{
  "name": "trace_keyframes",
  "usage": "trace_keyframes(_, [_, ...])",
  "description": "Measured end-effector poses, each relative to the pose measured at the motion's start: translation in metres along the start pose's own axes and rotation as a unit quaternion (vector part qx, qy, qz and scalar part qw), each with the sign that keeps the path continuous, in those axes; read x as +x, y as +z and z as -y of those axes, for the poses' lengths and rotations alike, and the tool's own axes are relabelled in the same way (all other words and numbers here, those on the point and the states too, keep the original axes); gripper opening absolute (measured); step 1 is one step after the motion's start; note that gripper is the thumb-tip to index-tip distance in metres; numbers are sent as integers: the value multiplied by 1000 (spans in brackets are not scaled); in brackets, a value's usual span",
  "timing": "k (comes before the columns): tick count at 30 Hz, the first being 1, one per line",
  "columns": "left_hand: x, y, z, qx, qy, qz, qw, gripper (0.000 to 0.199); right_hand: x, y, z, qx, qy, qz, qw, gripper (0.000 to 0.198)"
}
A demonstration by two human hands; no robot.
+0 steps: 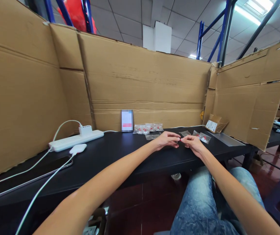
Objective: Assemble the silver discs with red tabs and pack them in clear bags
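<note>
Pinching a small red piece (180, 139) between their fingertips, the left hand (168, 140) and right hand (193, 143) face each other above the near part of the tabletop (120, 160). Grip of each: narrow, fingertips closed at the piece. The piece is too small and too covered to tell its long axis or which way it points. Clear bags with red contents (148, 128) lie far, left of the hands; another clear bag (204, 137) lies just right. An upright screen (127, 120) stands farther left, near the cardboard wall (147, 78).
</note>
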State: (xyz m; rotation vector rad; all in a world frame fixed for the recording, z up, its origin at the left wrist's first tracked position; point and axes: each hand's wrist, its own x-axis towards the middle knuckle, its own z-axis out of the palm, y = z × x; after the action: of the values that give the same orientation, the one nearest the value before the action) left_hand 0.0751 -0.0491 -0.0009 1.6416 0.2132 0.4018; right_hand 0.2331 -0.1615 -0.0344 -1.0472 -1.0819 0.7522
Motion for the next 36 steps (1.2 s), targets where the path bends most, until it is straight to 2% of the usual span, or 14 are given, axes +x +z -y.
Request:
trace_keyframes(4, [-1,2,-1,10,3,-15,1000,48,-3,1,4,19,10,35,999,27])
trace_keyframes(11, [-1,2,1,7,40,32,999,48,-12,2,12,98,63,158,981,22])
trace_keyframes(14, [0,1,1,20,42,40,998,49,-13,5,13,92,81,171,978,23])
trace_keyframes(16, [0,1,0,25,44,38,998,49,-10,8,10,64,77,136,986,27])
trace_keyframes(21, [0,2,-3,27,38,18,999,50,-4,15,3,18,41,-4,999,31])
trace_keyframes(27, [1,6,-3,21,38,14,999,48,-1,14,2,47,33,-47,997,28])
trace_keyframes(31, [0,8,-4,14,46,9,999,48,0,16,-2,22,15,-110,994,35])
trace_keyframes(34, [-2,8,-3,18,50,27,998,47,1,16,-6,-50,-13,-150,987,36])
trace_keyframes(36, [-2,6,-2,19,38,38,998,48,1,15,-7,-133,-69,-168,974,29])
